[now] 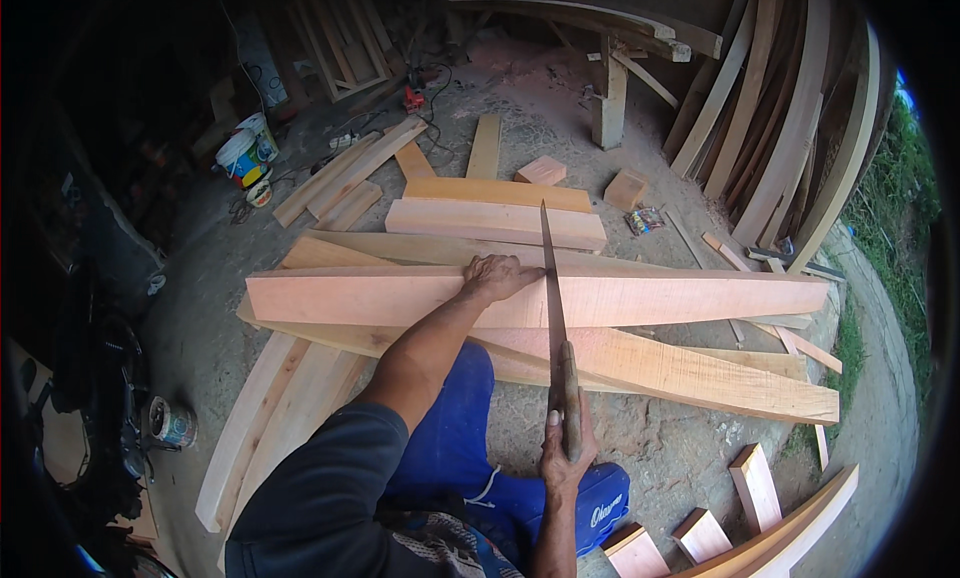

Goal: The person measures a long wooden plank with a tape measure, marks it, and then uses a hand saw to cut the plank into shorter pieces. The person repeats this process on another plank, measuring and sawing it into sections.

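My right hand point(567, 443) is closed round the wooden handle of a handsaw point(556, 308). The narrow blade points away from me and crosses a long pinkish timber beam point(400, 296), its tip past the far edge. On top of that beam rests my left hand point(497, 278), pressing the wood close beside the blade, fingers partly bent over the far edge. The beam lies sideways across other planks. Under it a second beam point(700, 368) slants to the right. Whether the blade has cut into the wood I cannot tell.
Short timber blocks point(627, 189) and planks point(495, 218) lie beyond the beam. Boards lean against the wall point(800, 128) at right. Paint buckets point(240, 158) stand far left, a tin point(172, 422) nearer. A workbench point(608, 108) is at the back. Cut pieces point(757, 486) lie near right.
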`<state>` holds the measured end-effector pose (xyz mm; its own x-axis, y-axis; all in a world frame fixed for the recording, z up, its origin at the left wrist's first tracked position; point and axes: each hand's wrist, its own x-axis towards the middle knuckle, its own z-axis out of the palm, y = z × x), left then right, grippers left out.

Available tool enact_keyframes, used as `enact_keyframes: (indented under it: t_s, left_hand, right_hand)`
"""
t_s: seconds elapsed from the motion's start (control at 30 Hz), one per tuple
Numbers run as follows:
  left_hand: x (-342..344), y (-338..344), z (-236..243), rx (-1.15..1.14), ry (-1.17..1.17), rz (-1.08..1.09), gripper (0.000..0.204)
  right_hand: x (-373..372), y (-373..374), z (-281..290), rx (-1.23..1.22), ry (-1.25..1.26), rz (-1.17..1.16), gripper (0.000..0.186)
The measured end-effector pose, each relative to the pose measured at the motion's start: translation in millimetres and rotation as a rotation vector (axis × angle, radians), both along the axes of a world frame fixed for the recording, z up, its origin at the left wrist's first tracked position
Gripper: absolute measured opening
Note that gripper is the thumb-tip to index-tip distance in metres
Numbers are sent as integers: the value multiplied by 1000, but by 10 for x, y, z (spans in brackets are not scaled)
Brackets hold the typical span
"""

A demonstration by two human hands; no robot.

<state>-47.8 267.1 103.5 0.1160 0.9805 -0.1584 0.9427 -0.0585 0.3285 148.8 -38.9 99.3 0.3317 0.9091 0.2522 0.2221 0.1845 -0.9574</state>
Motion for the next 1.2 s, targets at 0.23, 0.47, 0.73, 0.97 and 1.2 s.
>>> enact_keyframes:
  t_s: [0.23,0.47,0.73,0.97,1.2]
  left_hand:
    - [-93,33,-21,-4,17,53,87]
    - [92,9,36,-35,24,44,92]
    - [-68,141,0,-117,23,17,89]
    - [-138,13,-34,23,68,-279,78]
    - [-271,299,105,-251,131,-125,96]
  right_hand:
    - [183,-981,-111,-23,-93,-6,56]
    - [-60,613,269,-12,-60,22,57]
    - [150,-852,9,-23,-199,-20,58]
    - [-137,701,206,27,-55,8,53]
    - [-38,159,48,20,-101,17,56]
